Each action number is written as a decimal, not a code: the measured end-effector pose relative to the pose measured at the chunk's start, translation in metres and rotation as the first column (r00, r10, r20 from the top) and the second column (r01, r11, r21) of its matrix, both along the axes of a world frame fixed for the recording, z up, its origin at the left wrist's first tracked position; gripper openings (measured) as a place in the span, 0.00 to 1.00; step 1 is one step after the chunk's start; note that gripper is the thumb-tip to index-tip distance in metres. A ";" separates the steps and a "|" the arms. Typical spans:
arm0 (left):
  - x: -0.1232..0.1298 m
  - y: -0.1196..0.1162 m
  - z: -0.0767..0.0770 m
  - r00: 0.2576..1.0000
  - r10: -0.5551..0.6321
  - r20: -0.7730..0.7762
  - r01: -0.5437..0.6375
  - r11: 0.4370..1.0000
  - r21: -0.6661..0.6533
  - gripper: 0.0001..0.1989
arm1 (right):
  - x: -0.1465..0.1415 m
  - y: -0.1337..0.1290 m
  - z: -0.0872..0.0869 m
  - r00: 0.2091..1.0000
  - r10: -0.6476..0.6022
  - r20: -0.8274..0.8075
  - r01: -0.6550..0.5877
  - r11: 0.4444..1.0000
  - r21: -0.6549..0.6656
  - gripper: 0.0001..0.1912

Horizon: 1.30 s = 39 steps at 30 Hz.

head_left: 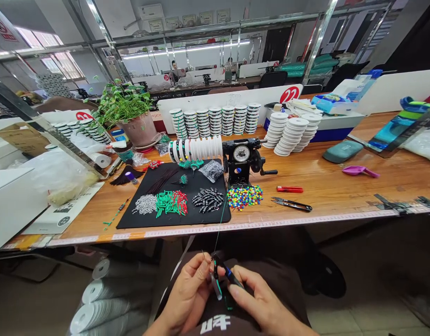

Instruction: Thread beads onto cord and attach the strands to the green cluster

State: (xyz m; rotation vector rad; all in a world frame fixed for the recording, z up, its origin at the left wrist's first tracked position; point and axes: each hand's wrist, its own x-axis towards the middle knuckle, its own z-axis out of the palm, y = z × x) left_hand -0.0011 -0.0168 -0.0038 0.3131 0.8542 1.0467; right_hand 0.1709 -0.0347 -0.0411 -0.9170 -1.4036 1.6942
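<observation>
Above my lap, my left hand [190, 291] pinches a thin line [220, 228] and some small dark and green parts between thumb and fingers. The line runs up toward the table edge near the bead piles. My right hand [259, 298] is closed round a dark tool with blue on its handle [232, 276], its tip close to my left fingertips. What exactly the tip touches is too small to tell. On the black mat [131, 220] lie green and red tubes [171, 203], silver pieces [145, 204] and black pieces [208, 200].
Behind the mat stands a winding machine [241, 158] with white spools [201, 148]. Coloured beads [245, 197], snips [292, 204] and a red cutter [289, 189] lie right of the mat. A potted plant [138, 130] stands back left; white spool stacks [292, 135] stand back right.
</observation>
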 end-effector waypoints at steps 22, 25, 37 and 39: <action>-0.002 -0.005 -0.013 0.996 -0.017 0.088 0.013 0.999 0.047 0.12 | -0.003 -0.001 0.000 0.947 -0.170 -0.273 0.130 0.979 -0.160 0.28; -0.007 -0.006 -0.015 0.999 -0.014 0.044 0.011 0.998 0.059 0.12 | 0.006 0.003 0.001 0.819 -0.457 -0.348 0.387 0.886 -0.254 0.23; -0.009 -0.005 -0.002 0.991 -0.040 -0.130 0.062 0.984 0.168 0.12 | 0.062 0.029 0.029 0.845 -0.418 0.334 0.261 0.866 0.426 0.17; -0.013 -0.006 -0.002 0.976 -0.038 -0.215 0.084 0.974 0.209 0.11 | 0.088 0.047 0.030 0.616 -0.706 0.349 0.373 0.651 0.661 0.16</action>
